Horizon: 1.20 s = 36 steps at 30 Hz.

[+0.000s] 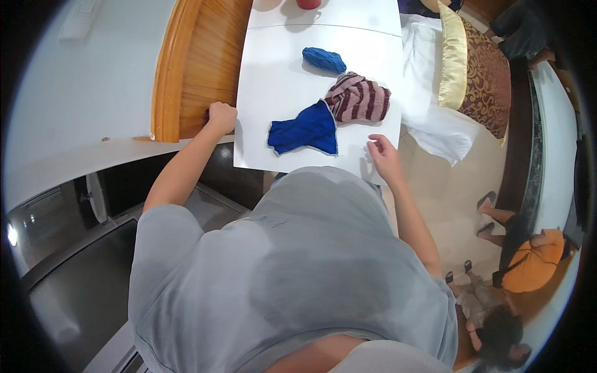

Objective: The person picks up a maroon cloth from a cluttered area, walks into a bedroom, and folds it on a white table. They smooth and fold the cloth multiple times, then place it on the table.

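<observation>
My left hand (223,117) is closed in a fist beside the left edge of the white table (284,98), in front of a wooden panel. A bit of something dark red (205,116) shows at the fist's far side; most of it is hidden. Over the table's near right corner, my right hand (383,153) is empty, with its fingers loosely bent and apart. Between the hands a dark blue cloth (308,128) with a pale stitched edge lies spread out. It touches a folded pink and maroon striped towel (364,100). Farther back lies a rolled-up blue cloth bundle (324,59).
A red container (308,3) stands at the table's far end. The wooden panel (210,60) borders the left side. At right are white fabric (422,70) and a patterned cushion (485,79). Two people, one in an orange top (534,261), are at the lower right.
</observation>
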Each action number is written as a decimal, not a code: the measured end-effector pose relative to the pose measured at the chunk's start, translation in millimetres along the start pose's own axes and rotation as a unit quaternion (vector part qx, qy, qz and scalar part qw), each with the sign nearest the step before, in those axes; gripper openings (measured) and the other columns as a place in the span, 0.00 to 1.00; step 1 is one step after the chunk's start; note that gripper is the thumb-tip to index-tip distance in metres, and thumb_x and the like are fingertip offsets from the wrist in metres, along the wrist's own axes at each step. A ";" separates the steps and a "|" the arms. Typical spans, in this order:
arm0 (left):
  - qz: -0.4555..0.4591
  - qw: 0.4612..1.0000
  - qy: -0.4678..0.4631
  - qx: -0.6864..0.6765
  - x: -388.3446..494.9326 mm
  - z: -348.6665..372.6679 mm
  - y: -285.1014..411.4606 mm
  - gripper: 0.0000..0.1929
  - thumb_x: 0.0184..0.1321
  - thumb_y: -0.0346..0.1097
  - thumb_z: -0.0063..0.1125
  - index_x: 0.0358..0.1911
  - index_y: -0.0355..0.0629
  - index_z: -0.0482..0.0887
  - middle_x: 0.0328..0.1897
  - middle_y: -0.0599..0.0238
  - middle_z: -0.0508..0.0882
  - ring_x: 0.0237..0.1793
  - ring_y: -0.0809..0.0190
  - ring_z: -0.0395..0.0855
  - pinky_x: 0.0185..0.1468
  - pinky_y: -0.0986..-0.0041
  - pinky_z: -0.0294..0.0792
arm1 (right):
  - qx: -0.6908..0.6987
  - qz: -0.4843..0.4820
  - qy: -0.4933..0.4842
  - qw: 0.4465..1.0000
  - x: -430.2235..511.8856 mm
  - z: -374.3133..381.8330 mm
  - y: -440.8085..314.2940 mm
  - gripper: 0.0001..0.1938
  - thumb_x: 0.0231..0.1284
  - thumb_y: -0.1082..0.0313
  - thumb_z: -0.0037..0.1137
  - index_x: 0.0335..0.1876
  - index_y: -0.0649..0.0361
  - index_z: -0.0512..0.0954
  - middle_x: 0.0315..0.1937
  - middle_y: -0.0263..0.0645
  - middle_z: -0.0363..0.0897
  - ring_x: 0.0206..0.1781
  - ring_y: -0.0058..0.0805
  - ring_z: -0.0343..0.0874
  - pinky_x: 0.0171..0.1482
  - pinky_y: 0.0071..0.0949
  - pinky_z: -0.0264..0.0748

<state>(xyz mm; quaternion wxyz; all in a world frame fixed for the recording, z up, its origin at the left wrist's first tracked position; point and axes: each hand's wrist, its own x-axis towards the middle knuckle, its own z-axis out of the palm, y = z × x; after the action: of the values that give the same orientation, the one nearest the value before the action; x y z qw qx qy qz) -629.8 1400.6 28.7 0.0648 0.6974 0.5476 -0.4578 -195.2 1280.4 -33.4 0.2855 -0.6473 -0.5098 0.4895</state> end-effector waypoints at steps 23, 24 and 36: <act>0.044 0.428 0.168 -0.887 -98.8 92.8 129.6 0.17 0.58 0.24 0.61 0.49 0.42 0.73 0.37 0.62 0.81 0.28 0.67 0.81 0.27 0.75 0.74 | -0.526 -0.260 0.159 0.794 76.7 50.0 -6.6 0.39 0.56 0.33 0.56 0.70 0.45 0.69 0.69 0.50 0.64 0.72 0.49 0.59 0.70 0.61 0.48; 0.051 0.431 0.182 -0.882 -98.9 93.9 127.9 0.17 0.58 0.24 0.61 0.50 0.42 0.73 0.36 0.63 0.81 0.28 0.69 0.80 0.28 0.75 0.74 | -0.503 -0.263 0.136 0.812 58.8 48.6 -5.4 0.37 0.56 0.37 0.58 0.70 0.45 0.69 0.71 0.49 0.63 0.73 0.49 0.58 0.71 0.61 0.47; 0.054 0.393 0.140 -0.907 -80.9 81.8 116.2 0.18 0.60 0.25 0.60 0.53 0.42 0.72 0.40 0.64 0.82 0.34 0.71 0.80 0.34 0.77 0.74 | -0.529 -0.196 0.111 0.818 28.7 16.8 11.4 0.42 0.58 0.34 0.56 0.77 0.41 0.59 0.74 0.49 0.59 0.75 0.49 0.57 0.72 0.60 0.49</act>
<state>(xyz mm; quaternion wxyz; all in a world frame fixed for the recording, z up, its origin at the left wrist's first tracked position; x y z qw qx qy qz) -579.0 1249.7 -8.5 0.6062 0.3088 0.6023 0.4177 -206.3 1301.6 -59.1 0.0433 -0.6348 -0.7715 0.0032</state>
